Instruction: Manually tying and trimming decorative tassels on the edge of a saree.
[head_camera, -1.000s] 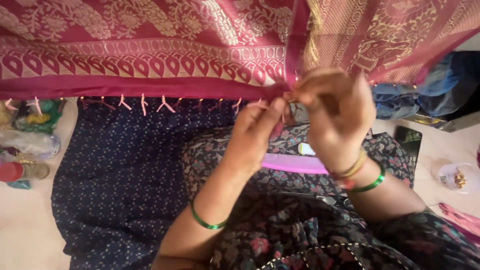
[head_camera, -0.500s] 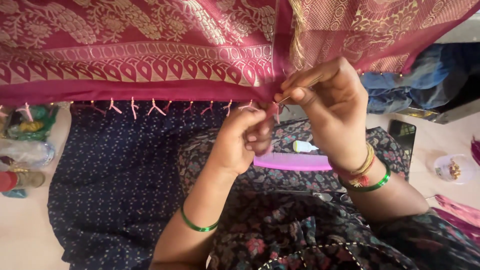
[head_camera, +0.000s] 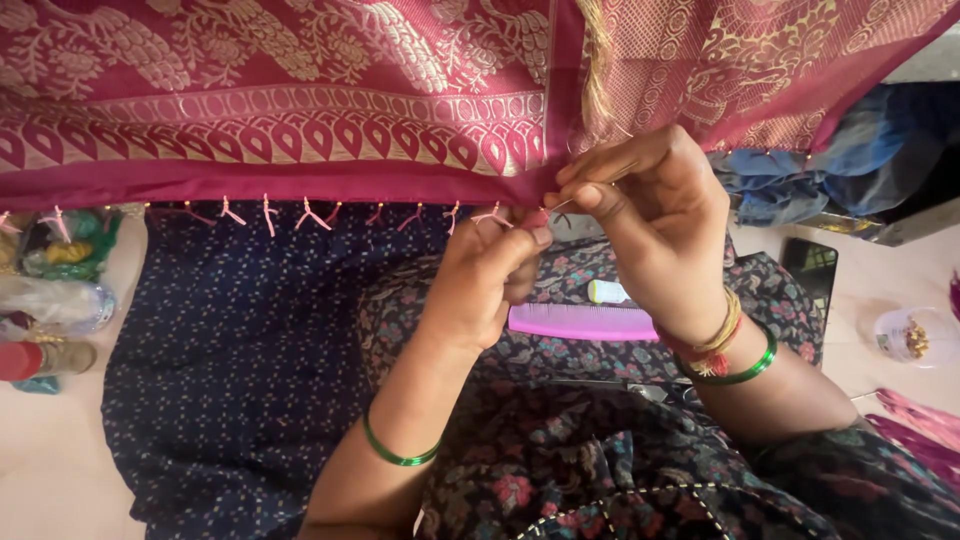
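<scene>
Working right at the lower edge of the magenta woven cloth (head_camera: 300, 110), both hands meet where the hem (head_camera: 250, 187) ends near the middle of the view. The left hand (head_camera: 485, 290) comes up from below, its grip clenched with thumb and forefinger pinching the hem's edge. The right hand (head_camera: 650, 215) sits just beside it, to the right and a touch higher, its grip pinched on a fine needle (head_camera: 562, 205) that points toward the left fingertips; whether a thread runs from it cannot be told. Along the hem to the left hangs a row of small pink knotted tassels (head_camera: 310, 213). A tuft of pale golden threads (head_camera: 597, 60) drops down the cloth just above the right hand. On the lap, under the hands, lies a pink comb (head_camera: 580, 322) with a small white tube (head_camera: 607, 291) touching its upper edge. Green bangles circle both wrists. At far left sits a clear plastic bottle (head_camera: 55, 305), at far right a small round dish (head_camera: 915, 335) of beads, and a dark phone (head_camera: 812, 270) lies near the right forearm.
</scene>
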